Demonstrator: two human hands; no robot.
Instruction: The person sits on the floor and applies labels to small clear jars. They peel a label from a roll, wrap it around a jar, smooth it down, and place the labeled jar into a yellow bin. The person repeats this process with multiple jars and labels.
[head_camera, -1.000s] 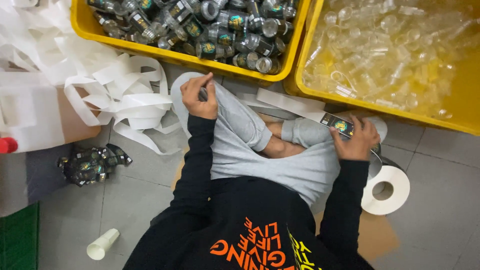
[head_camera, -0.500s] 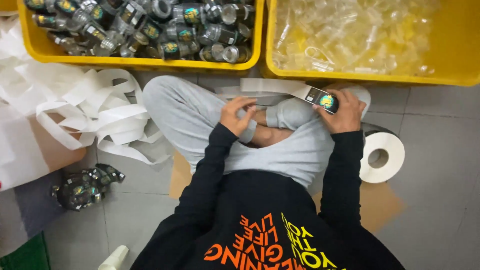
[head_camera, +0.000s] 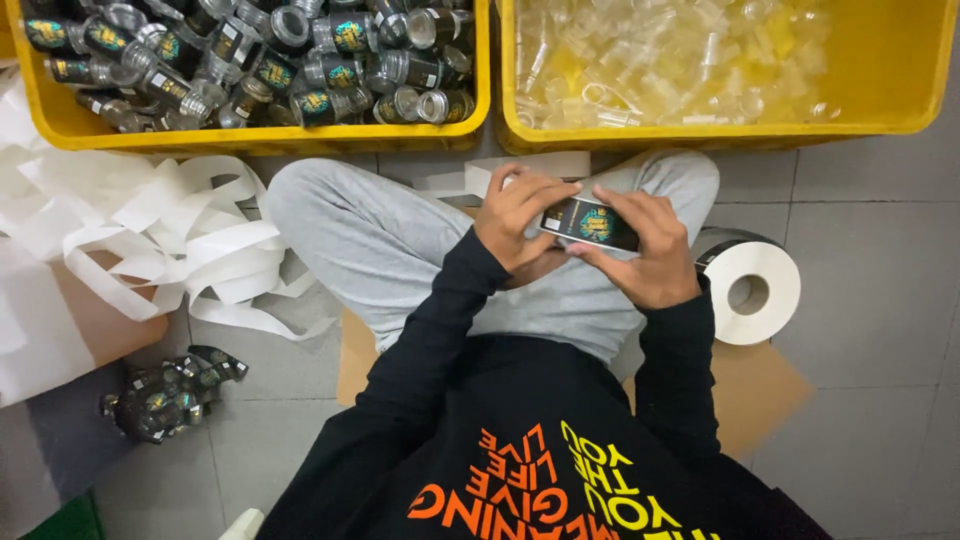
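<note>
I sit cross-legged on a tiled floor in grey trousers and a black long-sleeved top. Both hands meet over my lap around a small clear jar with a dark label (head_camera: 588, 222). My right hand (head_camera: 645, 250) cups the jar from the right and below. My left hand (head_camera: 515, 215) presses fingertips on the jar's left end and label. The jar lies on its side between them.
A yellow bin (head_camera: 250, 138) at top left holds several labelled jars. A second yellow bin (head_camera: 720, 135) at top right holds clear unlabelled ones. White backing strip (head_camera: 170, 250) is heaped at left, a label roll (head_camera: 755, 290) sits right of my knee, and a dark crumpled bundle (head_camera: 165, 395) lies lower left.
My left hand came across from my left knee to join the right hand on the jar. The right hand brought the jar inward over my lap. The camera view moved down slightly.
</note>
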